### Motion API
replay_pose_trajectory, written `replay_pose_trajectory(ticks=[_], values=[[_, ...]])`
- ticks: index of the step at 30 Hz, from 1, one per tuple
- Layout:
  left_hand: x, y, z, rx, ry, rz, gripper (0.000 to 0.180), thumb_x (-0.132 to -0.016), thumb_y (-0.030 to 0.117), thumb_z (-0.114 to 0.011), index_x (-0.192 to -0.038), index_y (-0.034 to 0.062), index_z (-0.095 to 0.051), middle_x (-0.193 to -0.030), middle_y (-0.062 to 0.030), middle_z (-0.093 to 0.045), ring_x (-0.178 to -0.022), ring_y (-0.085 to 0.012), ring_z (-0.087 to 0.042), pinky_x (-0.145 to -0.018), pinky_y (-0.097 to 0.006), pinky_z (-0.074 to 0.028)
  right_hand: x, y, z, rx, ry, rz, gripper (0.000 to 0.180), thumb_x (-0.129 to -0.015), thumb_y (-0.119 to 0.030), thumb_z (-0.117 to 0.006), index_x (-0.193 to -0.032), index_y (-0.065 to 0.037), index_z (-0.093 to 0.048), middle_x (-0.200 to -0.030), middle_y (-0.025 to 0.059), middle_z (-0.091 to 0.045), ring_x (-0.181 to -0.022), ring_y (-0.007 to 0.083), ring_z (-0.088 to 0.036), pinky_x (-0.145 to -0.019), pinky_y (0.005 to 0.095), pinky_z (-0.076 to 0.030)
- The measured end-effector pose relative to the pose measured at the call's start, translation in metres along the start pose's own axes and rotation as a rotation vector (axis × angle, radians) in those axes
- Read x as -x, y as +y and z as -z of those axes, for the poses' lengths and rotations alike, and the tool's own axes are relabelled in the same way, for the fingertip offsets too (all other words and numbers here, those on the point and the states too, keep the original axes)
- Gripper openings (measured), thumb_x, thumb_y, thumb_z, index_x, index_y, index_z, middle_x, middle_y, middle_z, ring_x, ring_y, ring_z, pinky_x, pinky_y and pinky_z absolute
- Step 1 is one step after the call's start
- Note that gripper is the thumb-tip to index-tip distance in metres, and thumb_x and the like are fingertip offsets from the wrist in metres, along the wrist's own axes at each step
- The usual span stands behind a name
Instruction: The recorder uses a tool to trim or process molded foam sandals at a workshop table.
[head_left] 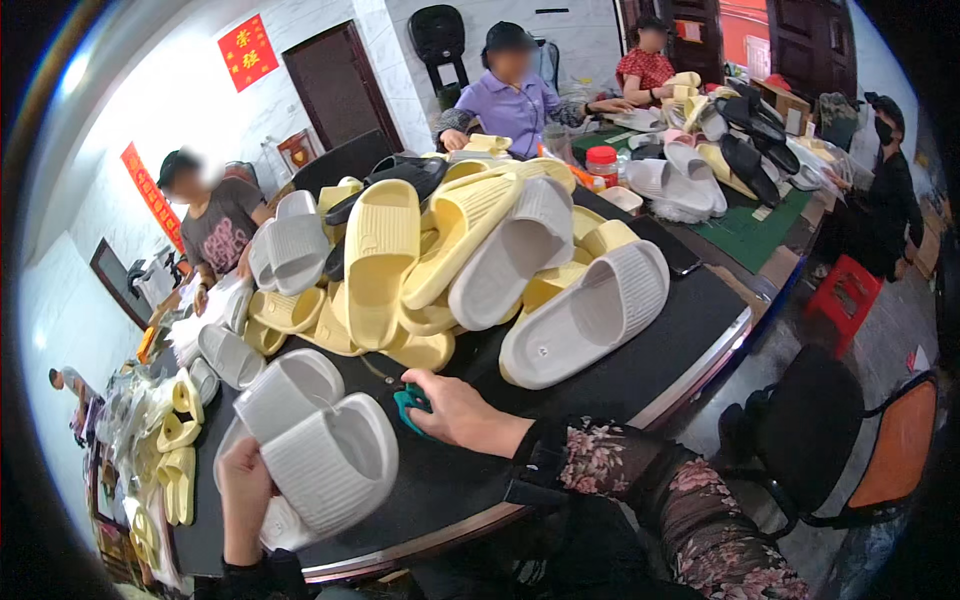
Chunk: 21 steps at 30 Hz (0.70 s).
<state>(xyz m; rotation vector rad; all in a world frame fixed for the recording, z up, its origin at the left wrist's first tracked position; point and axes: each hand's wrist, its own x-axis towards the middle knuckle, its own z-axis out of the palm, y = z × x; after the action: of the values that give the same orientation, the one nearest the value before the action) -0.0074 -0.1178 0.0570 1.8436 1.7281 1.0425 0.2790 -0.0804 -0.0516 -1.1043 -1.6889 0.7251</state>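
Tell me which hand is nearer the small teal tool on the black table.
Right. The right hand rests on the small teal tool, covering part of it; the left hand is off to the left, gripping a grey foam slide sandal.

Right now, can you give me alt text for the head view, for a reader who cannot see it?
The left hand holds a pair of grey slide sandals over a dark table, while the right hand grips a small teal tool. Behind them lies a heap of yellow and grey sandals; other people work further along.
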Motion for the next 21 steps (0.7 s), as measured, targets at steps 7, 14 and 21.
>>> replay_pose_trajectory(ticks=[7, 14, 21], values=[[-0.088, 0.052, 0.014, -0.067, 0.154, -0.298, 0.018, -0.09, 0.006, -0.049, -0.079, -0.0023, -0.061, -0.055, 0.0002, -0.052, -0.04, -0.0077, -0.048, -0.037, -0.025, -0.037, -0.003, -0.004, -0.008, 0.055, -0.083, 0.004, 0.04, -0.081, -0.02, -0.061, -0.115, -0.002, -0.05, -0.09, 0.0232, -0.063, -0.086, 0.0396, -0.062, -0.074, 0.0457, -0.049], [-0.243, 0.109, -0.037, -0.141, 0.291, -0.429, 0.022, -0.089, 0.009, -0.044, -0.075, -0.0022, -0.057, -0.059, -0.0001, -0.051, -0.053, -0.0091, -0.049, -0.049, -0.028, -0.039, 0.004, -0.001, 0.008, -0.015, -0.064, 0.047, 0.032, -0.082, -0.015, -0.058, -0.108, 0.0, -0.049, -0.084, 0.0241, -0.062, -0.081, 0.042, -0.061, -0.07, 0.0501, -0.047], [-0.364, 0.137, -0.068, 0.076, 0.136, -0.433, 0.024, -0.088, 0.021, -0.046, -0.089, -0.0008, -0.055, -0.07, -0.0046, -0.053, -0.058, -0.0121, -0.047, -0.051, -0.028, -0.039, -0.003, 0.015, -0.02, -0.063, -0.211, 0.105, 0.038, -0.079, -0.013, -0.06, -0.111, -0.001, -0.043, -0.086, 0.0229, -0.058, -0.08, 0.0437, -0.059, -0.068, 0.0499, -0.046]])
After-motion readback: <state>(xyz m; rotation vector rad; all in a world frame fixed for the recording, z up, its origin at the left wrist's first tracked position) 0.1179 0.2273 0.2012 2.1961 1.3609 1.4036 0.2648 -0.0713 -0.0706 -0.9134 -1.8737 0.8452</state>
